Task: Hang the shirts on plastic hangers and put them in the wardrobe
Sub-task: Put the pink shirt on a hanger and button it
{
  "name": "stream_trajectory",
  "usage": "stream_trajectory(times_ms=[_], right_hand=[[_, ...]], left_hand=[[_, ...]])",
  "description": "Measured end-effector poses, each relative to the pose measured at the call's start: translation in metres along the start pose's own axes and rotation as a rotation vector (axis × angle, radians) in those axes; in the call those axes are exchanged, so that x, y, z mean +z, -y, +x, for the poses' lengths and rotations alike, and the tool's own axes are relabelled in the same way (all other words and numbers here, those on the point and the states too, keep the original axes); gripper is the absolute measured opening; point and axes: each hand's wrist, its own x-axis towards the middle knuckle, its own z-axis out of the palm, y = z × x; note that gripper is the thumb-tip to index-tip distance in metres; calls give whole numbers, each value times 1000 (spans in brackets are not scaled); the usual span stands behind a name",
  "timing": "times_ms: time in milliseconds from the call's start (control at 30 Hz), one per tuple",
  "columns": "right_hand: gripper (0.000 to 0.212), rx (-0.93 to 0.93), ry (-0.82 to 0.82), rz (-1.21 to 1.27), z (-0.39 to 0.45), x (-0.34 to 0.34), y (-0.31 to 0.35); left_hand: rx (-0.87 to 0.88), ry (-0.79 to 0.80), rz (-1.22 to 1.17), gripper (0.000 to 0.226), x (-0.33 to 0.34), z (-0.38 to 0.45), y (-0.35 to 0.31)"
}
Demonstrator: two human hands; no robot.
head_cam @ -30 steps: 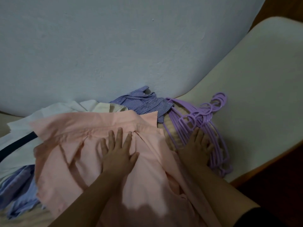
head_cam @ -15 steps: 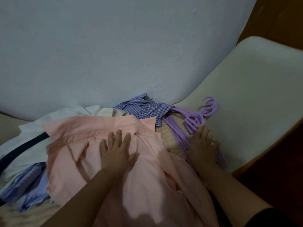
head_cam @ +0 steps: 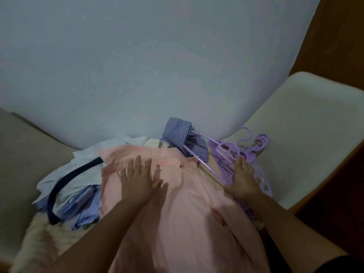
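A pink shirt [head_cam: 177, 203] lies spread over a heap of clothes on the bed, collar toward the wall. My left hand [head_cam: 137, 182] rests flat on it just below the collar, fingers spread. To the right lies a bundle of purple plastic hangers [head_cam: 254, 150]. My right hand [head_cam: 243, 179] is on the bundle, and its fingers seem curled round one hanger [head_cam: 223, 149], which is tilted up out of the pile. Its long bar runs left under a blue checked shirt [head_cam: 178, 133].
White and blue striped shirts [head_cam: 78, 196] and a dark strap [head_cam: 59, 186] are piled left of the pink shirt. The pale wall [head_cam: 157, 66] stands right behind the heap. The cream mattress [head_cam: 305, 131] stretches right to a wooden bed edge [head_cam: 319, 180].
My right hand has slid up the hanger bundle and one hanger has risen from the pile. The left hand stays flat on the pink shirt. The view tilted down and left.
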Motion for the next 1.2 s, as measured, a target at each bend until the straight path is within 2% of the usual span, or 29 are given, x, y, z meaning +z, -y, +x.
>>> stream_trajectory(times_ms=[100,200,300,433,633,767,867,1000,1067,1200], right_hand=[[115,58,-54,217,-1,3,10],[111,74,-153,286,2,-1,17],[114,-112,-149,186,4,-2,17],[118,-300,34,-3,5,3,14],[114,-366,159,-225,4,14,8],[108,-355,182,-317,1,17,13],[105,-369,207,-357,1,20,20],[107,-397,222,-338,-2,24,37],[107,-408,225,-341,-2,27,43],[109,-426,230,-278,0,31,50]], left_hand=[[-57,-4,-4,75,-5,-6,14],[-110,-41,-44,68,-7,-10,23],[-162,-69,-60,75,-7,-11,32],[-242,-66,-134,73,-5,-11,42],[-350,-74,-266,69,-14,-11,46],[-523,-54,-442,61,-21,-4,54],[-477,-16,-471,61,-10,4,68],[-358,-56,-653,32,-36,-1,55],[-333,-23,-677,36,-41,-1,49],[-237,-53,-754,48,-56,2,41]])
